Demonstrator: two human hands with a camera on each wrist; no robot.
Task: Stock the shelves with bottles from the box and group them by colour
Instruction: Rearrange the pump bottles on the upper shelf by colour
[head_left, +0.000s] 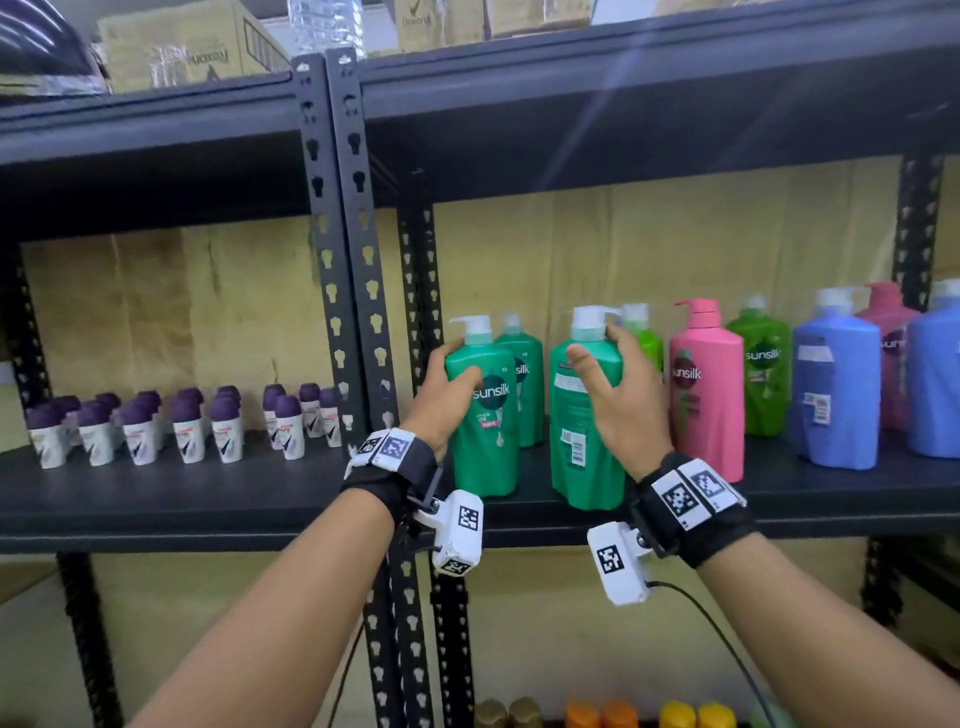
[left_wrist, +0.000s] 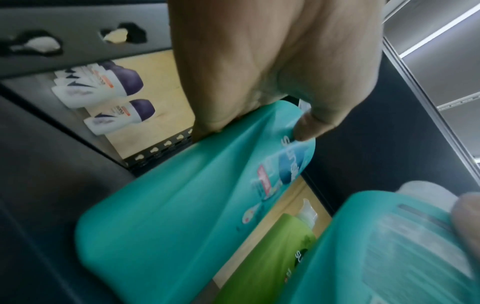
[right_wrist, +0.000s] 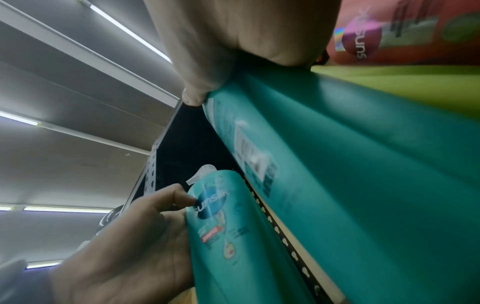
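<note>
The shelf is dark matt-painted metal, and its upright post is the same metal punched with keyhole slots. Standing on the shelf just right of that post, the teal-green bottle and its neighbour, the second teal-green bottle, are smooth plastic with a soft satin sheen, glossy printed labels and white plastic pump heads, as is the pink bottle further right. Left of the post the small deodorant bottles are white plastic with matt purple caps, and behind the shelf stands plain brown cardboard.
</note>
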